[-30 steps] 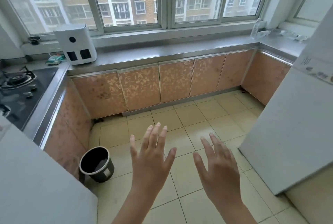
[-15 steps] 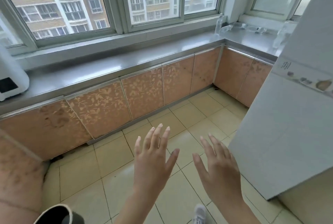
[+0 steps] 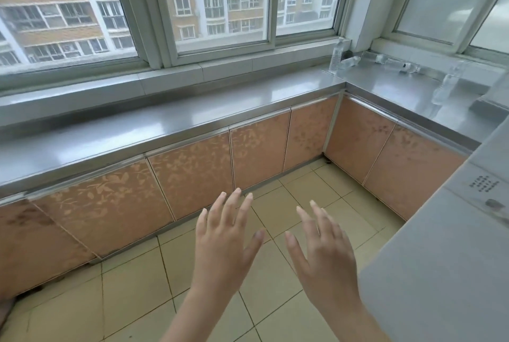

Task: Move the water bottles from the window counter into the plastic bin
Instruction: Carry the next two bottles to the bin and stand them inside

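Head view: both hands raised low in the frame, backs to the camera, over the tiled floor (image 3: 143, 286). Left hand (image 3: 224, 245) sits at lower centre, fingers (image 3: 242, 204) straight and spread, holding nothing. Right hand (image 3: 325, 256) is just beside it on the right, fingers (image 3: 316, 215) straight and slightly apart, also empty. Hands are not touching each other.

Water bottles are at the upper right of the frame, on the steel surface (image 3: 192, 121) where it turns the corner under the window (image 3: 220, 0). One upright bottle (image 3: 337, 55) stands in the corner by the window frame. Lying bottle (image 3: 349, 62) is just beside it to the right; more lying bottles (image 3: 396, 64) farther right along the sill side. Another clear bottle (image 3: 447, 81) stands near the right edge, blurred. All well apart from the hands.

Pink patterned cabinet doors (image 3: 192, 168) run below the surface. A white appliance (image 3: 440, 272) fills the lower right.
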### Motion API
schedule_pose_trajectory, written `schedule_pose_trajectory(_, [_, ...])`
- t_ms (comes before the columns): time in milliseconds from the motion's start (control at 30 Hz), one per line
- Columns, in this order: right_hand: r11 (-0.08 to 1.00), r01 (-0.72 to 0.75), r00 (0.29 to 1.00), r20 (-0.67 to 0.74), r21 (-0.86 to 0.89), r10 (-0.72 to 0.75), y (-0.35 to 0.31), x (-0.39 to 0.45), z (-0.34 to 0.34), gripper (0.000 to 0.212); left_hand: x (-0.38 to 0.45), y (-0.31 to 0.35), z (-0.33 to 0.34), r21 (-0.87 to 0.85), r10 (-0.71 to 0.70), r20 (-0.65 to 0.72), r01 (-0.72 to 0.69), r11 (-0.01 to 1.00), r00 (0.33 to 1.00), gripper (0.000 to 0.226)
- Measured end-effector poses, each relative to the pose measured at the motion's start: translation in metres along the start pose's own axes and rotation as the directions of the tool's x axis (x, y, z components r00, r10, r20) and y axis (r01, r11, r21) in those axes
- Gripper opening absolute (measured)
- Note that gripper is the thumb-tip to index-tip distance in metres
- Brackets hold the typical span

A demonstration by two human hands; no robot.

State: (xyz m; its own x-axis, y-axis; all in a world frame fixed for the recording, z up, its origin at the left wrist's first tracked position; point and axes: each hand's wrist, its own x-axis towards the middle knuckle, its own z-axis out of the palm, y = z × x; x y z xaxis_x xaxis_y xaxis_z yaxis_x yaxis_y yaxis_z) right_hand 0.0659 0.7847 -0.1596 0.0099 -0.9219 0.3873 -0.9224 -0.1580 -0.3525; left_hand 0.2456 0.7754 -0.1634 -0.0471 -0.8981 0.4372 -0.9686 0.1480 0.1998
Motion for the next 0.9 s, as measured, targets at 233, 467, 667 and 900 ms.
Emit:
schedule_pose_trajectory(233, [0.998, -0.052, 0.998, -0.041, -0.034, 0.050, 0.039, 0.113, 0.040, 0.053, 0.126, -0.010, 0.065, -0.036, 0.026, 0.021, -0.026, 0.999, 0.999, 0.063])
schedule_pose_trajectory(467, [0.981, -0.175, 0.983, -0.080, -0.088, 0.168, 0.072, 0.229, 0.083, 0.054, 0.265, -0.016, 0.132, -0.069, 0.158, 0.044, -0.155, 0.986, 0.986, 0.061])
schedule_pose_trajectory(667, [0.949, -0.293, 0.950, -0.150, -0.119, 0.274, 0.101, 0.321, 0.097, 0.052, 0.374, -0.005, 0.177, -0.120, 0.280, 0.072, -0.271, 0.955, 0.957, 0.061])
schedule_pose_trajectory(900, [0.924, -0.370, 0.924, -0.145, -0.101, 0.354, 0.171, 0.399, 0.120, 0.053, 0.465, 0.041, 0.246, -0.176, 0.350, 0.098, -0.330, 0.927, 0.931, 0.060])
